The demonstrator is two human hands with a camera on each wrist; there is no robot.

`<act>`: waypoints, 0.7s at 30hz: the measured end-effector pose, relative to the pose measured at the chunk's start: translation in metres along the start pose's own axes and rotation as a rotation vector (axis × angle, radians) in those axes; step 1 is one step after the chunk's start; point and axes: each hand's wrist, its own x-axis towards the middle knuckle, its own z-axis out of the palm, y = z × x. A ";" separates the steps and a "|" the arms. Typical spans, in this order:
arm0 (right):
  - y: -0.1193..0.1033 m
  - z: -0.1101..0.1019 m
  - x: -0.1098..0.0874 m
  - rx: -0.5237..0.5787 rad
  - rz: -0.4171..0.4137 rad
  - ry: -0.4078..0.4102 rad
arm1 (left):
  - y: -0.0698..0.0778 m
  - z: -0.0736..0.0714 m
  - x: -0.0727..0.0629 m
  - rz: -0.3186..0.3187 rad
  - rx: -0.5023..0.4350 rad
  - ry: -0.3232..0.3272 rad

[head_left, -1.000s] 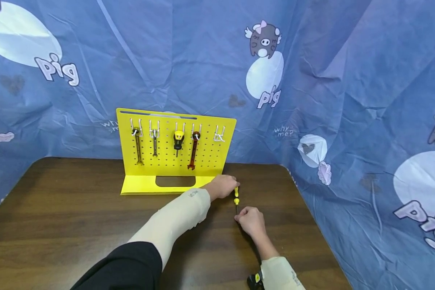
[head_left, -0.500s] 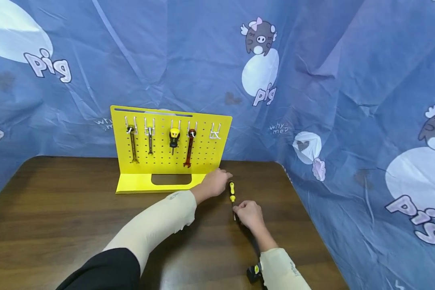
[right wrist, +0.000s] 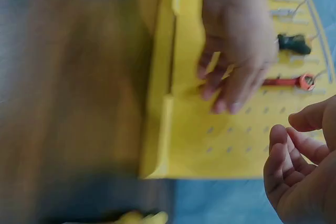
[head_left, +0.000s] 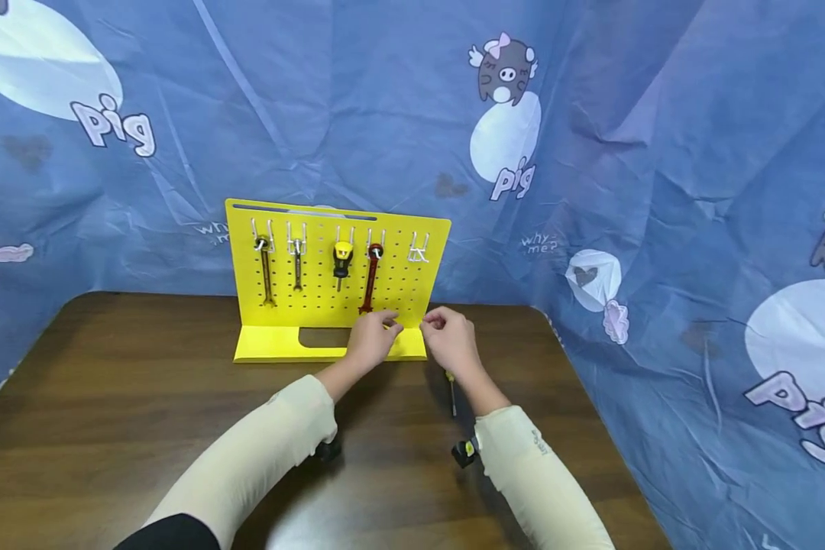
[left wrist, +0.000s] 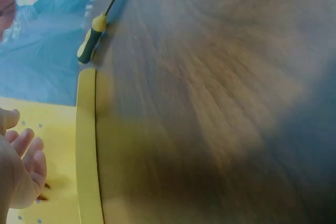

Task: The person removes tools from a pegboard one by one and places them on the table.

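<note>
My left hand (head_left: pixel 371 340) hovers in front of the lower part of a yellow pegboard (head_left: pixel 412 290), its fingers loosely bent around nothing. Close to the board's right edge is my right hand (head_left: pixel 451 336); in the right wrist view its thumb (right wrist: pixel 310 116) and fingertips come near each other with nothing between them. A yellow and black screwdriver (left wrist: pixel 93 40) lies on the table just right of the stand, its handle partly hidden by my right hand in the head view. Behind my left hand hangs a red combination wrench (head_left: pixel 371 279), its lower end overlapped by the fingers.
Two dark wrenches, one of them a longer wrench (head_left: pixel 266 271), and a stubby screwdriver (head_left: pixel 342 260) hang on hooks. A bare double hook (head_left: pixel 418 248) sits at the board's right. Brown wooden table (head_left: pixel 144 397) lies below; a blue printed cloth (head_left: pixel 385 114) hangs behind and to the right.
My left hand has moved left, from beside the screwdriver to before the board. My right hand has left the screwdriver's shaft and moved up toward the board's right edge. The screwdriver stays lying there.
</note>
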 end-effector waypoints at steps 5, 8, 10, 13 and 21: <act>-0.036 0.002 0.018 0.035 -0.050 -0.029 | -0.009 -0.010 -0.004 -0.120 -0.122 0.091; -0.052 0.004 0.026 0.053 -0.076 -0.028 | -0.013 -0.014 -0.006 -0.243 -0.357 0.118; -0.060 0.006 0.033 0.083 -0.091 -0.025 | -0.015 -0.016 -0.008 -0.330 -0.540 0.141; -0.072 0.009 0.043 0.119 -0.119 -0.003 | -0.017 -0.018 -0.009 -0.439 -0.756 0.177; -0.091 0.015 0.062 0.112 -0.171 0.092 | -0.027 -0.016 -0.007 -0.587 -0.940 0.233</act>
